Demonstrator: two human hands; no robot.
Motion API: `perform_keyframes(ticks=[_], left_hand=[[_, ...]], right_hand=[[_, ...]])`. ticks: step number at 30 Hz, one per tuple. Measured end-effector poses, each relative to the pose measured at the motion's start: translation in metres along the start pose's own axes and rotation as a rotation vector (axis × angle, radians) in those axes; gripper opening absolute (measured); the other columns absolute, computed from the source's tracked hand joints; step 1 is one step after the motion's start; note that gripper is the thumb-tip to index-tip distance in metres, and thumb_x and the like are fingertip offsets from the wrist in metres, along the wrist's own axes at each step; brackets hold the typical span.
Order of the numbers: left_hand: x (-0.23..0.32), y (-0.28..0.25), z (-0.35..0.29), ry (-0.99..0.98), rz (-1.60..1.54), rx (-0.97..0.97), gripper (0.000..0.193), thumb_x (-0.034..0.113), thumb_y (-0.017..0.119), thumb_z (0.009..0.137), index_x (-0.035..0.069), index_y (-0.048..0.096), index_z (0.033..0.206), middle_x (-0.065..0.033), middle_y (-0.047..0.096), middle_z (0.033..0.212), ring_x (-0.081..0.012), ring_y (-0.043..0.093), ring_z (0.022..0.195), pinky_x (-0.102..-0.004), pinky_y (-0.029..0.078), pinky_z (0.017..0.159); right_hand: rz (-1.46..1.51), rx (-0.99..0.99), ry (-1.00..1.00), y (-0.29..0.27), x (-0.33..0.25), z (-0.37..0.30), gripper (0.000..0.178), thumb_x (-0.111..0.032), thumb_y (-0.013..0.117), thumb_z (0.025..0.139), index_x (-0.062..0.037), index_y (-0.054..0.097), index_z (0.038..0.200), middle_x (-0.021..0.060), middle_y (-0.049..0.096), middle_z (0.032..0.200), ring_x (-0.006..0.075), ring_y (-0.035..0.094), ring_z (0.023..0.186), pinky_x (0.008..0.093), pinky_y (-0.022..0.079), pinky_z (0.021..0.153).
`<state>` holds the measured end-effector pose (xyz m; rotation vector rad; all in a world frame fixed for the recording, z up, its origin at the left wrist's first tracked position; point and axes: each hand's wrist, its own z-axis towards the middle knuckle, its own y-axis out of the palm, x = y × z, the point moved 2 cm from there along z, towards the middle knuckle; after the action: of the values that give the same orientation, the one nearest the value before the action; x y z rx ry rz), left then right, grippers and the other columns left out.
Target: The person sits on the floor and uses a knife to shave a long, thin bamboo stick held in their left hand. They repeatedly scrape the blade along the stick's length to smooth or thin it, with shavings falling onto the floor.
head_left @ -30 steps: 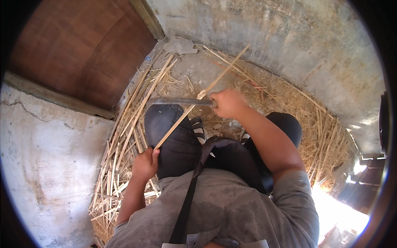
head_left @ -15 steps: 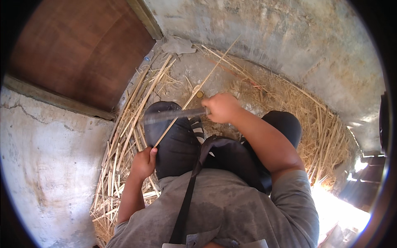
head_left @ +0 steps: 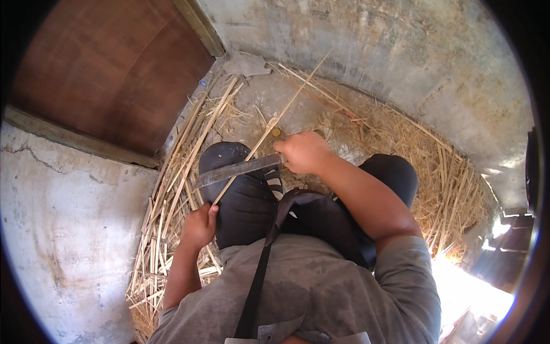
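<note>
My left hand (head_left: 199, 226) is closed on the near end of a long, thin bamboo strip (head_left: 295, 96), its thumb along the top. From there the strip slants up and right across my left knee toward the far wall. My right hand (head_left: 305, 151) grips the handle of a machete (head_left: 236, 171), the handle mostly hidden in the fist. The flat grey blade points left and crosses over the strip above my left thigh. Whether its edge touches the strip cannot be made out.
Split bamboo strips (head_left: 157, 241) are piled along the left wall. Shavings and more strips (head_left: 438, 189) cover the floor at the right. A brown door panel (head_left: 114, 80) stands upper left; a stained wall (head_left: 389, 51) curves behind. A small round wooden end (head_left: 277, 132) lies near my right hand.
The machete blade has moved down the strip toward my left hand, and its blur is gone. My right hand shifted slightly left; my left hand stayed put.
</note>
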<state>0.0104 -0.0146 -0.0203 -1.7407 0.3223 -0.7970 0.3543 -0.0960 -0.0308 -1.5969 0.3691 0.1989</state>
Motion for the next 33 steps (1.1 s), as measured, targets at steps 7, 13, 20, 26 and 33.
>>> perform_keyframes(ticks=[7,13,20,26,33], left_hand=[[-0.003,-0.001,0.002,0.010,0.029,-0.002,0.042,0.037,0.048,0.107,0.002,0.057,0.086,-0.0288,0.062,0.073,-0.0523,0.062,0.074,-0.0570,0.047,0.064],[0.003,-0.002,0.000,-0.003,0.013,-0.026,0.043,0.039,0.048,0.106,0.002,0.056,0.087,-0.0289,0.063,0.074,-0.0523,0.062,0.075,-0.0576,0.047,0.064],[0.006,-0.001,0.005,-0.034,0.030,-0.009,0.041,0.039,0.048,0.106,0.002,0.056,0.088,-0.0284,0.063,0.074,-0.0519,0.062,0.075,-0.0583,0.047,0.065],[0.003,0.000,0.000,-0.017,0.008,0.000,0.038,0.036,0.050,0.106,0.003,0.056,0.088,-0.0285,0.064,0.074,-0.0521,0.062,0.075,-0.0589,0.047,0.065],[0.009,-0.002,-0.004,-0.054,0.079,0.008,0.038,0.036,0.050,0.106,0.003,0.056,0.087,-0.0285,0.063,0.073,-0.0520,0.063,0.075,-0.0590,0.048,0.065]], right_hand=[[0.084,0.152,0.076,0.007,0.046,0.010,0.032,-0.020,0.071,0.075,-0.0120,0.070,0.107,0.0181,0.071,0.085,0.0385,0.070,0.086,0.0491,0.057,0.076],[-0.030,0.021,-0.071,0.006,0.002,0.002,0.027,-0.022,0.071,0.077,-0.0129,0.069,0.102,0.0153,0.073,0.093,0.0385,0.071,0.092,0.0506,0.057,0.080],[0.082,0.105,0.168,0.000,0.053,0.018,0.026,-0.023,0.069,0.080,-0.0124,0.069,0.104,0.0154,0.073,0.093,0.0388,0.071,0.092,0.0501,0.057,0.080],[0.045,0.108,0.096,0.004,0.032,0.004,0.029,-0.022,0.070,0.079,-0.0124,0.069,0.106,0.0164,0.073,0.094,0.0390,0.071,0.092,0.0505,0.057,0.079],[0.025,0.115,0.067,0.007,0.031,0.019,0.026,-0.021,0.069,0.079,-0.0117,0.069,0.104,0.0150,0.073,0.095,0.0386,0.071,0.092,0.0496,0.057,0.080]])
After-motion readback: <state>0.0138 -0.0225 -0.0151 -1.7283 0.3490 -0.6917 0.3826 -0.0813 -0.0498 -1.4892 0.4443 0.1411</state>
